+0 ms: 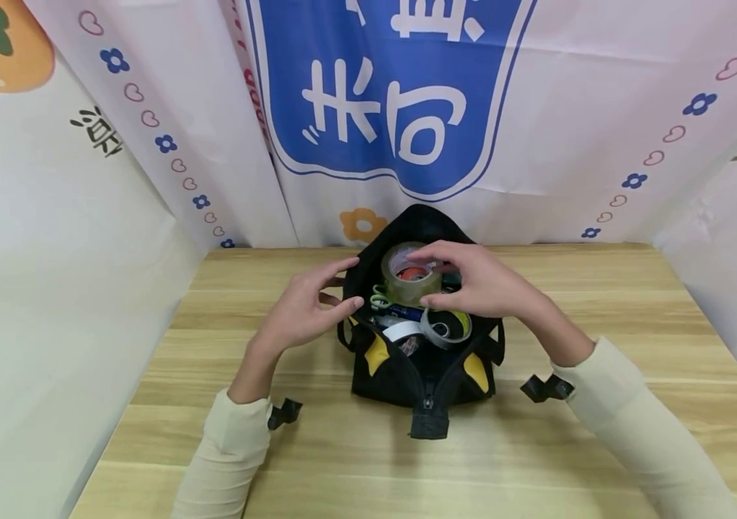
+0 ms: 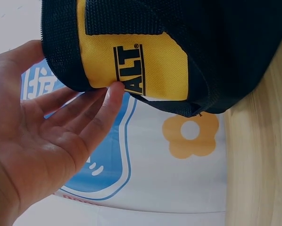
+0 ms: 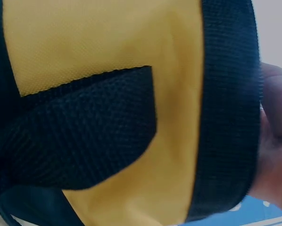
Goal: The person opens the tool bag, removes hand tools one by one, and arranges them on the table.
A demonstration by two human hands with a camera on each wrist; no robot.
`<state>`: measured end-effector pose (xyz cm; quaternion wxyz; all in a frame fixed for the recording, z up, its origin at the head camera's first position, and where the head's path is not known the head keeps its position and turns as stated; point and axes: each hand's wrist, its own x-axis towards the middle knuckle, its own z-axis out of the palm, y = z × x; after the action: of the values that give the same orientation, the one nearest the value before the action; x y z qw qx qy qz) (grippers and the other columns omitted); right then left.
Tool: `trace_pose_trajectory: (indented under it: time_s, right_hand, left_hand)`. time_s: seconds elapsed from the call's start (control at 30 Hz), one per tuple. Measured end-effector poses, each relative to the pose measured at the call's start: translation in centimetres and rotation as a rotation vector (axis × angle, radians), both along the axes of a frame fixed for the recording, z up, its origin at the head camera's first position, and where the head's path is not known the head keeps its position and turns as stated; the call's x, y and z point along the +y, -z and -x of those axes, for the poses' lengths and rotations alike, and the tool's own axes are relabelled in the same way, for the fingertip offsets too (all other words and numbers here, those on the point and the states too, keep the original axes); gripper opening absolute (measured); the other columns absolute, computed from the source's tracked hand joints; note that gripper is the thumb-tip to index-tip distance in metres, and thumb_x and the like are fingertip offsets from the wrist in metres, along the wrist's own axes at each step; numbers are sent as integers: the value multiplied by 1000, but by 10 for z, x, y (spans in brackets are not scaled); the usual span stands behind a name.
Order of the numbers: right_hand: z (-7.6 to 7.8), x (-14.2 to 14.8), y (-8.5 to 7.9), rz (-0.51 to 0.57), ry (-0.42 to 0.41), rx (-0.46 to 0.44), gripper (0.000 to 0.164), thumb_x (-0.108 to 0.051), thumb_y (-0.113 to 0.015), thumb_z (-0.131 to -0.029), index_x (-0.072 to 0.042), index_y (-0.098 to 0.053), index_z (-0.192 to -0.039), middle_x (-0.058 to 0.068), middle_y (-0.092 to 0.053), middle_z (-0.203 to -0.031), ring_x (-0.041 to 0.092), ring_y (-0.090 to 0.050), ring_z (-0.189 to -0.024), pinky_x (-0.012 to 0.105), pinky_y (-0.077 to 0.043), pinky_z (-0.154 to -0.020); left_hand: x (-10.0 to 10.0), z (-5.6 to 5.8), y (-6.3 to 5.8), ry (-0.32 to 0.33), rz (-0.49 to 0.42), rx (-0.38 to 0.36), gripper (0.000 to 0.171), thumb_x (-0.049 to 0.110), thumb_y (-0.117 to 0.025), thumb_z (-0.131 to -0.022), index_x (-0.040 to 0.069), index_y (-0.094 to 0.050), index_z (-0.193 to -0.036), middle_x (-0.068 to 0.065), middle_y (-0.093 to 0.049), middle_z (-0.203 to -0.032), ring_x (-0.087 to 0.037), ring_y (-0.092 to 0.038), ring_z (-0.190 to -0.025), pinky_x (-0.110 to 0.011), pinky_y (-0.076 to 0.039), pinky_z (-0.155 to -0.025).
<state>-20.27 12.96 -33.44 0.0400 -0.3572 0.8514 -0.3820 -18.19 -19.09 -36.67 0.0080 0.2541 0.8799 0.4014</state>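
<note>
A black tool bag (image 1: 381,378) with yellow panels stands unzipped on the table, packed with small things. Against its left rim is my left hand (image 1: 300,303), its long fingers reaching along the outer side and its thumb over the opening. The left wrist view shows those fingertips at the yellow panel (image 2: 164,70). Over the right of the opening is my right hand (image 1: 482,281), its fingers and thumb apart and overlapping a wide roll of clear packing tape (image 1: 407,292). In the right wrist view the bag's side hides most of that hand (image 3: 275,155).
Inside the bag are also a grey tape roll (image 1: 433,335), green-handled scissors (image 1: 378,298), a blue pen-like item (image 1: 406,312) and an orange-red round thing (image 1: 412,274). A zipper tab (image 1: 430,423) hangs at the front. Behind the wooden table (image 1: 265,461) hangs a printed curtain (image 1: 557,158).
</note>
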Motion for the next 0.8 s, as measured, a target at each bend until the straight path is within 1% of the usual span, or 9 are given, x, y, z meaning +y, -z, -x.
trace_pose_trajectory:
  time_s: [0.13, 0.3, 0.37, 0.57, 0.67, 0.8]
  right_hand:
    - [10, -5, 5, 16, -62, -66, 58, -13, -88, -88, -9, -68, -142, 11, -69, -138, 28, -67, -125, 52, -59, -111]
    - [19, -11, 9, 11, -139, -123, 50, -12, -88, -90, -7, -71, -137, 15, -71, -136, 35, -70, -125, 48, -61, -109]
    - [21, -14, 11, 3, -165, -152, 48, -10, -87, -91, -6, -71, -136, 16, -72, -137, 38, -70, -126, 47, -62, -108]
    - [25, -20, 21, -33, -219, -245, 46, -7, -83, -93, -3, -70, -137, 20, -70, -139, 40, -70, -127, 47, -61, -108]
    - [25, -22, 26, -55, -226, -250, 45, -6, -84, -93, -1, -71, -135, 19, -71, -137, 39, -71, -125, 46, -62, -107]
    - [24, -26, 33, -98, -224, -231, 41, -8, -86, -91, -5, -75, -130, 12, -76, -130, 36, -74, -121, 42, -64, -103]
  left_hand:
    - [1, 0, 0, 3, -4, 4, 64, 25, -76, -102, 11, -51, -160, -13, -55, -162, -37, -69, -131, -45, -67, -95]
    - [1, 0, 1, 7, -4, 12, 64, 25, -76, -102, 11, -52, -160, -13, -55, -161, -37, -69, -130, -45, -68, -94]
    - [0, 0, 1, 11, -6, 14, 64, 25, -76, -102, 11, -52, -160, -14, -55, -161, -38, -69, -130, -45, -68, -94]
    - [0, 0, 1, 21, 3, 20, 65, 26, -75, -102, 11, -51, -160, -14, -55, -161, -38, -69, -130, -46, -67, -95]
    - [1, 0, 1, 25, 14, 27, 64, 26, -75, -102, 12, -51, -160, -13, -55, -161, -38, -69, -130, -47, -67, -96]
    - [1, -1, 1, 31, 17, 26, 64, 25, -75, -102, 12, -51, -160, -13, -56, -161, -38, -69, -130, -48, -67, -97]
